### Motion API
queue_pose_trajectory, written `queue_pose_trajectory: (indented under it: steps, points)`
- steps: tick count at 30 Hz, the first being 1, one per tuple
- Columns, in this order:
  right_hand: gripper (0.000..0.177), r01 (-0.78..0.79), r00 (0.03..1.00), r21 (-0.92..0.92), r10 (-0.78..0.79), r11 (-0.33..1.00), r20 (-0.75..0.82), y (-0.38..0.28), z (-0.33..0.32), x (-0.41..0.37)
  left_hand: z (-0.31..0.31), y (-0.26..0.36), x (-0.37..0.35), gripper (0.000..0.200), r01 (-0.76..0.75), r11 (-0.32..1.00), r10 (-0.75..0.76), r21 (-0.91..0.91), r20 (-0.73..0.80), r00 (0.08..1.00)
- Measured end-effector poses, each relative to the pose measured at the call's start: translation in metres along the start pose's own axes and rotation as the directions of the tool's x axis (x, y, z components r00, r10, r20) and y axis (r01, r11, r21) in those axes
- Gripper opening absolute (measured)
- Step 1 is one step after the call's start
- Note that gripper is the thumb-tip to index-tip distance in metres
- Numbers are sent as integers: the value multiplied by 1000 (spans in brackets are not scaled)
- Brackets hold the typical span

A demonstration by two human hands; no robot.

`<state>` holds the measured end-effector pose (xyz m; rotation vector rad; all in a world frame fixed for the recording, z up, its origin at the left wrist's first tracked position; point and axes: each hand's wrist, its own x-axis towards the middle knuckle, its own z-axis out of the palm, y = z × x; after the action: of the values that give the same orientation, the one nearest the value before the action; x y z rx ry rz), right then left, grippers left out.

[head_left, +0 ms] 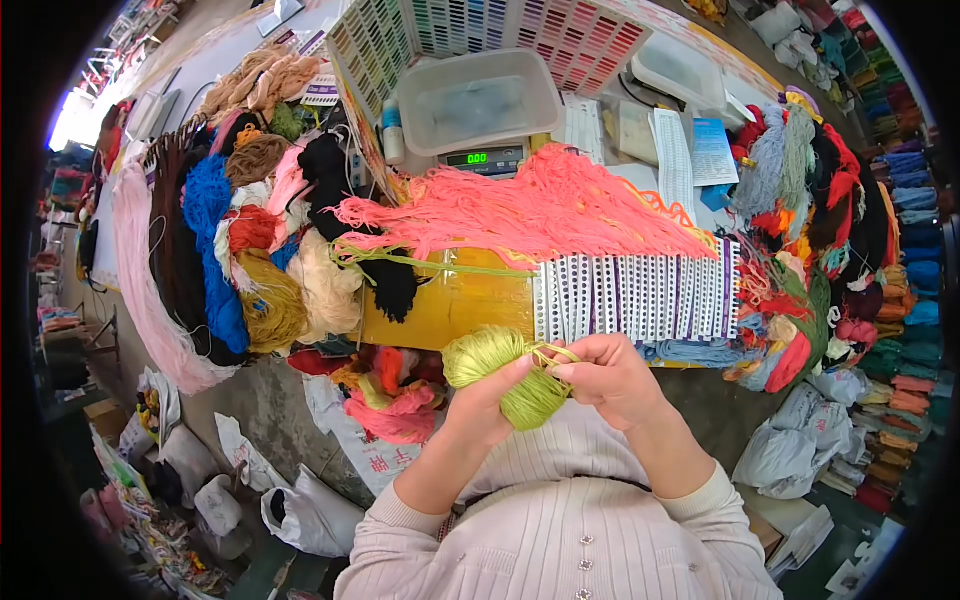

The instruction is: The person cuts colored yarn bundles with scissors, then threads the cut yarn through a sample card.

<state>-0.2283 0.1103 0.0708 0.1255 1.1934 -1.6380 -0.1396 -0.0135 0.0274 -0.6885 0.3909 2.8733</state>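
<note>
A bundle of lime-green thread (535,402) is in front of my body, just off the table's near edge. My left hand (490,400) is wrapped round its left side, with part of the bundle bulging above the fingers. At its upper right, my right hand (612,375) pinches a few green strands with thumb and fingertips. Beyond my hands, a row of white thread cards with punched holes (630,300) lies on the yellow board (450,310). Coral-pink threads (560,205) spread from the cards' far ends, and a thin green strand bundle (440,264) crosses the board.
Behind the pink threads stand a digital scale (480,160) reading 0.00 and a clear plastic tub (480,100). A colour chart (560,35) stands upright behind them. Heaped skeins flank the board, blue ones (210,210) at left and grey ones (765,160) at right. White bags (310,510) lie on the floor.
</note>
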Motion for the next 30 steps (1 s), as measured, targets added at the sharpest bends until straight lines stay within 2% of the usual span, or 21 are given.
queue_pose_trajectory:
  steps: [4, 5, 8, 10, 14, 16, 19, 22, 26, 29, 30]
  points:
    - [9, 49, 999, -29, -49, 998, 24, 2, 1, 1, -2, -2, -1, 26, -26, 999, 26, 37, 1, 1000]
    - [10, 29, 999, 24, -30, 999, 30, 1, 1, 2, -4, -2, 0, 26, -30, 999, 30, 36, 7, 1000]
    - [13, -24, 997, 174, 10, 984, 80, 1, -4, 3, -18, -2, 3, 35, -14, 995, -2, 100, 158, 987]
    - [13, -50, 987, 257, 9, 965, 159, 5, -13, 3, -11, -2, 0, 35, 1, 999, -5, 38, 118, 993]
    - [11, -30, 999, 127, 33, 991, -20, -4, 0, 2, 0, 1, 0, 25, 9, 996, -6, -94, 33, 999]
    - [10, -30, 995, -4, 30, 1000, -94, -5, 4, 3, 0, 0, -1, 28, -28, 999, 29, -26, 50, 998]
    - [8, 38, 996, -166, -50, 985, -69, -4, 6, 2, 4, -1, 0, 27, -49, 999, 49, 17, 20, 999]
    - [8, 31, 996, -202, -48, 979, -78, -3, 3, 3, 8, -2, 1, 24, -66, 998, 66, 16, -14, 998]
    - [6, 43, 997, -118, -50, 992, -55, -7, 4, 2, 3, -6, 4, 21, -67, 997, 69, 30, -67, 995]
    - [7, 67, 998, 3, -67, 998, 19, -1, -5, 5, 3, -6, 7, 24, -69, 996, 71, 52, -50, 996]
    - [7, 46, 998, 64, -49, 997, 42, 1, -10, 5, 2, -7, 7, 22, -74, 997, 74, -3, 21, 997]
